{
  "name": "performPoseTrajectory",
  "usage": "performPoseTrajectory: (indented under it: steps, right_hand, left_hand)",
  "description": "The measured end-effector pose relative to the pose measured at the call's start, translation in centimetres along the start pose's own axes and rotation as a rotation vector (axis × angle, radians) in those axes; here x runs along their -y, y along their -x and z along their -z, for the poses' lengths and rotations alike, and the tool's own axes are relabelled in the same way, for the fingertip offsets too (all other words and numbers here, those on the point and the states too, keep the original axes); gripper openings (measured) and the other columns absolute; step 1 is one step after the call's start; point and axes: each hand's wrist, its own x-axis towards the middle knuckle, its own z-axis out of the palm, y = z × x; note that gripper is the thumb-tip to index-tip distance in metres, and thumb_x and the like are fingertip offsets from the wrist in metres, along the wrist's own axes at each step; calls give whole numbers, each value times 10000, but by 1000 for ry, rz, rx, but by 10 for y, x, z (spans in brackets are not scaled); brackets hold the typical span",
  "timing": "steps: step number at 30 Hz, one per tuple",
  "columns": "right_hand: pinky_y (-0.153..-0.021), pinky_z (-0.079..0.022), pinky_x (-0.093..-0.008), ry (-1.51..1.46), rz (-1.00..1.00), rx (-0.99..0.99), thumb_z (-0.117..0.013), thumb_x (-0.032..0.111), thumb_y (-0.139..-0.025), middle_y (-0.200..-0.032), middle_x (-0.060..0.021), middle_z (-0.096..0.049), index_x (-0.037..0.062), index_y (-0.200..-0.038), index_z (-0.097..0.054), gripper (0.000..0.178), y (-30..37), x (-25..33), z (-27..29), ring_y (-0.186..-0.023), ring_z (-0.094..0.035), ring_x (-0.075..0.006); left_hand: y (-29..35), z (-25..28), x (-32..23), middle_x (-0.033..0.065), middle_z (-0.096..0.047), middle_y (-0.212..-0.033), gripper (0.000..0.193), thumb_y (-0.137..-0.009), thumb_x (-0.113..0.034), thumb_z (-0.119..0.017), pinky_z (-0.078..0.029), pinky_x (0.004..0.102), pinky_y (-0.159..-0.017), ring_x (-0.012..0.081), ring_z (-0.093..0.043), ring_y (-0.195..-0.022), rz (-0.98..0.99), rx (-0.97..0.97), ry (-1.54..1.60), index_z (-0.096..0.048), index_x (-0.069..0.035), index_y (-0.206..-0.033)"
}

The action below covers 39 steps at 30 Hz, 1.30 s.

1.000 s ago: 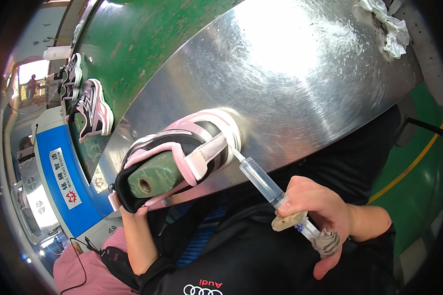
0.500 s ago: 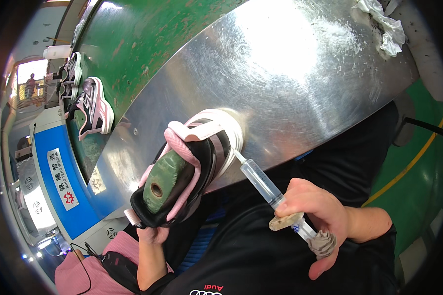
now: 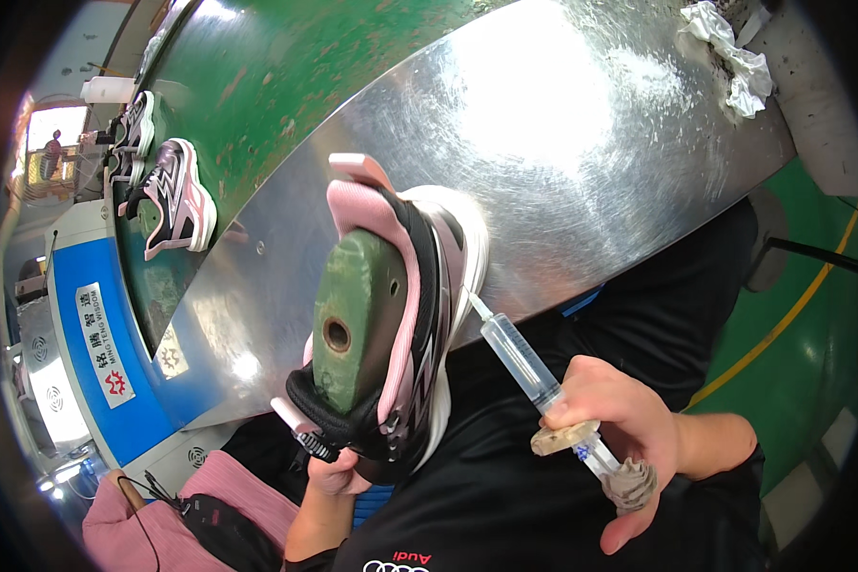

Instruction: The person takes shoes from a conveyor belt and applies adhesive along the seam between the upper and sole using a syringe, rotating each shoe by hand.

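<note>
A pink and black sneaker [image 3: 416, 315] with a white sole stands tilted over the steel table, a green shoe last [image 3: 357, 315] with a round hole filling its opening. My left hand [image 3: 334, 474] grips the sneaker from below at its near end; the shoe hides part of the fingers. In my right hand [image 3: 629, 410] is a clear syringe [image 3: 520, 357], with the fingers wrapped around its barrel and plunger end. Its narrow tip meets the sneaker's side where the upper joins the sole. Grey wrapping covers the plunger end, and a beige disc sits around the barrel's flange.
The steel table [image 3: 381, 153] borders a green conveyor belt [image 3: 267, 86], where more sneakers [image 3: 179, 195] stand at left. A blue and grey machine panel [image 3: 105, 334] is beside it. Crumpled white paper [image 3: 734, 62] lies far right. Someone in pink clothing [image 3: 191, 515] is at lower left.
The sneaker has turned more upright and swung right, showing more of its side. My left hand has moved right and down with it. The syringe has shifted slightly right and down.
</note>
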Motion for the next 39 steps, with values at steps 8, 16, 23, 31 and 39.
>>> performPoseTrajectory:
  steps: [8, 16, 23, 31, 39]
  right_hand:
    - [-721, -346, -308, 81, 45, 105, -781, 589, -531, -1011, -127, -612, -66, -1202, -444, 996, -12, 20, -1, -785, -477, -190]
    - [-746, -353, -317, 46, -147, 178, -786, 583, -530, -1025, -129, -611, -66, -1202, -441, 995, -5, 63, 3, -793, -489, -193]
    - [-651, -358, -273, 27, -373, 117, -716, 579, -641, -936, -116, -650, -15, -1124, -561, 782, 16, 107, 5, -754, -614, -199]
    - [-651, -381, -291, 181, -359, 28, -699, 590, -683, -964, -137, -634, 46, -1107, -553, 706, 36, 149, 14, -759, -595, -209]
    - [-669, -377, -305, 376, -240, -33, -683, 588, -703, -967, -145, -622, 71, -1123, -505, 690, 48, 154, 14, -777, -574, -220]
  left_hand:
    - [-21, -22, 28, 227, -375, -1349, 889, -657, 9, -629, -339, 474, -1032, 355, -423, -1227, 66, -18, 181, -153, 3, -1408]
    - [-45, -40, 33, 217, -407, -1333, 750, -685, 86, -547, -337, 487, -1025, 344, -423, -1230, 249, 145, 434, -247, 30, -1371]
    - [-79, -63, 37, 173, -441, -1313, 763, -611, 56, -546, -335, 432, -1034, 307, -413, -1242, 398, 285, 287, -331, 2, -1341]
    - [-113, -86, 60, 144, -565, -1181, 406, -784, 114, -551, -401, 386, -986, 266, -512, -1144, 479, 462, 417, -538, -6, -1172]
    - [-139, -113, 66, 131, -581, -1163, 376, -796, 85, -573, -415, 405, -994, 263, -537, -1119, 442, 502, 411, -556, -22, -1155]
